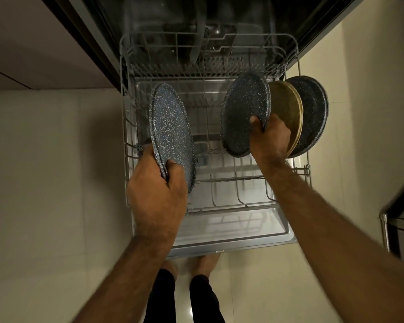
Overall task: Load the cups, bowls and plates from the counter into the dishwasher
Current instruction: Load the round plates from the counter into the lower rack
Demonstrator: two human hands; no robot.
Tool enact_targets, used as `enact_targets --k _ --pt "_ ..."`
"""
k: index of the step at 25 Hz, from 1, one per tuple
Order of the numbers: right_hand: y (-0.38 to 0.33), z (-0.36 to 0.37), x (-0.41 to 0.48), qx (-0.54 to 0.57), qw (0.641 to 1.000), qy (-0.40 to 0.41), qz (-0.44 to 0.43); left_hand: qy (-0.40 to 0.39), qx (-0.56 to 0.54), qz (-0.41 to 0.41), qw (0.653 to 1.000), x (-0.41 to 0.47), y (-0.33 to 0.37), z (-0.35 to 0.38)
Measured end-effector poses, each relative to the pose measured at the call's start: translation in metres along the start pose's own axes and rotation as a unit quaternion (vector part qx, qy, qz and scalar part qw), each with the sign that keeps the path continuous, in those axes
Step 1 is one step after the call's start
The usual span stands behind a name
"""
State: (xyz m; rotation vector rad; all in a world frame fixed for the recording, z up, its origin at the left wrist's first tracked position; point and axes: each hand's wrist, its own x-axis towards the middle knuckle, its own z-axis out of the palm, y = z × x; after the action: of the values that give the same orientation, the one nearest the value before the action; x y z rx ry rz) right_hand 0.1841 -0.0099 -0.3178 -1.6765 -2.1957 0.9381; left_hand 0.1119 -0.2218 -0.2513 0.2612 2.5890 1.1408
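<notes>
Obs., head view, looking straight down over the pulled-out white wire lower rack (287, 197) of the open dishwasher.

Left hand (156, 194): closed around the near rim of a round dark-blue speckled plate (170, 134), thumb on the facing side, fingers behind. From the doubled edge at the grip I judge it may be two plates stacked; cannot confirm. Plate is held on edge, nearly vertical, above the rack's left half, not yet seated between tines. I read the edge-on hold as deliberate: it lines the rim up with the tine slots.

Right hand (269, 138): closed on a fanned group of plates over the rack's right side. Thumb presses the face of the front dark speckled plate (245, 113); behind it sit a round mustard-yellow plate (289, 106) and a rear dark speckled plate (313, 113), the last overhanging the rack's right wall. Fanning, I judge, keeps the rims apart so each can be dropped singly.

Rack appears otherwise empty of dishes. No cups or bowls in view; counter not visible.

Progress: early, in my estimate.

Risk: several rims pinched in one hand could slip.
</notes>
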Motion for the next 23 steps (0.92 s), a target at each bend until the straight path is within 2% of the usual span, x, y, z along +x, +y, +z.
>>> enact_targets --k 10,13,17,19,23 --pt "0.012 0.001 -0.008 0.032 0.999 -0.024 0.014 0.005 0.007 -0.02 1.0 -0.008 0.004 0.004" --pt "0.013 -0.001 -0.014 0.027 0.999 0.027 -0.005 0.01 -0.018 -0.025 0.999 -0.008 0.006 0.004" --pt "-0.002 -0.009 -0.037 -0.006 0.99 0.096 -0.1 0.032 -0.05 -0.034 0.998 -0.008 0.009 0.003" --pt "-0.012 -0.007 -0.055 0.001 0.989 0.087 -0.119 0.04 -0.043 -0.031 0.998 -0.007 0.008 0.004" --pt "-0.011 0.004 -0.071 0.038 0.994 0.042 -0.098 0.042 -0.028 -0.007 0.999 -0.002 0.01 0.007"
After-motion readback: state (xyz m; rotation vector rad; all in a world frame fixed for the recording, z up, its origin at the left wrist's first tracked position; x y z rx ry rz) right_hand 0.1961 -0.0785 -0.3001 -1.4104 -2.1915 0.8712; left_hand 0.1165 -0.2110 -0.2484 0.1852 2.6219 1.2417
